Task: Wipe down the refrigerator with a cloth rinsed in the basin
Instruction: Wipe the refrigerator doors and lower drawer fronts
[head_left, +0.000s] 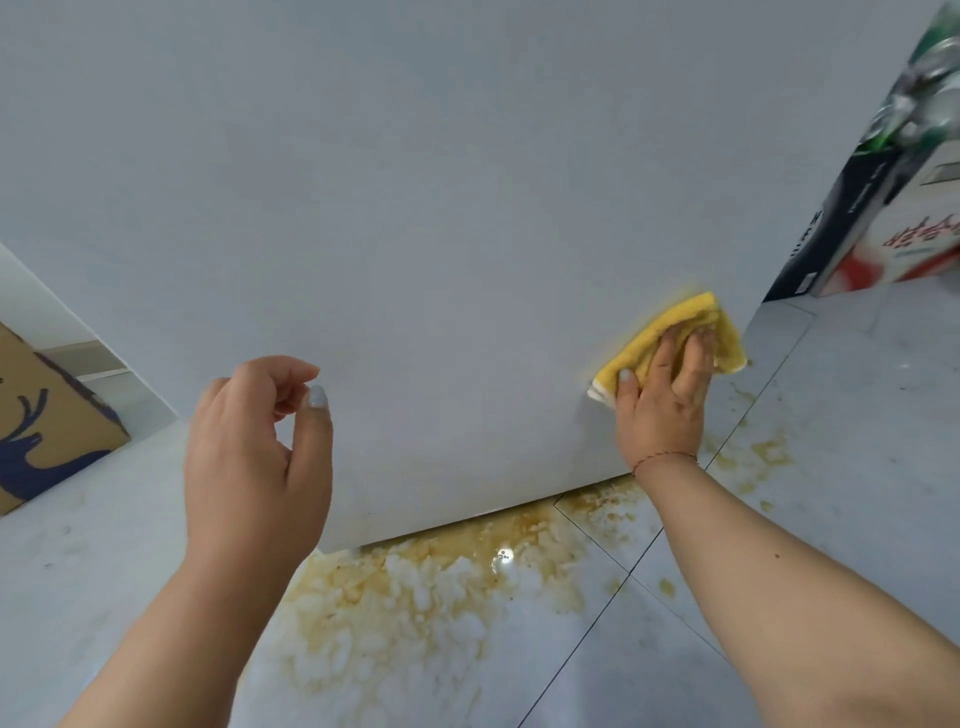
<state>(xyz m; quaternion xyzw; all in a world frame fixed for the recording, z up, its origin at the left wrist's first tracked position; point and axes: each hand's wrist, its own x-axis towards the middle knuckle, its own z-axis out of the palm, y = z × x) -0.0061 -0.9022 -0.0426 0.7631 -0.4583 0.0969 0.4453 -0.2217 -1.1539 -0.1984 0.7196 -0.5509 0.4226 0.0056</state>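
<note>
Two hands: both are out in front of the person, one busy, one idle.
Refrigerator (441, 208): its pale, plain face fills most of the view, and its bottom edge stands just above the floor.
Floor (831, 441): light tiles with dark seams, and a wide yellowish-brown stain (415, 587) spreads out from under the refrigerator, with smaller splashes to the right.
Cardboard box (47, 421): brown with a dark blue print, it stands on the floor at the far left, beside the refrigerator.
Printed carton (893, 228): at the far right, black, white and red, with blurred green and silver things on top that I cannot make out.
Left hand (254, 457): raised near the refrigerator's lower face, fingers loosely curled, holding nothing, and I cannot tell whether it touches the panel.
Right hand (665, 395): fingers spread flat, pressing the cloth against the refrigerator near its lower right corner; a thin red thread circles the wrist.
Cloth (696, 322): yellow, folded, with a white edge showing, flat on the refrigerator under the right hand.
</note>
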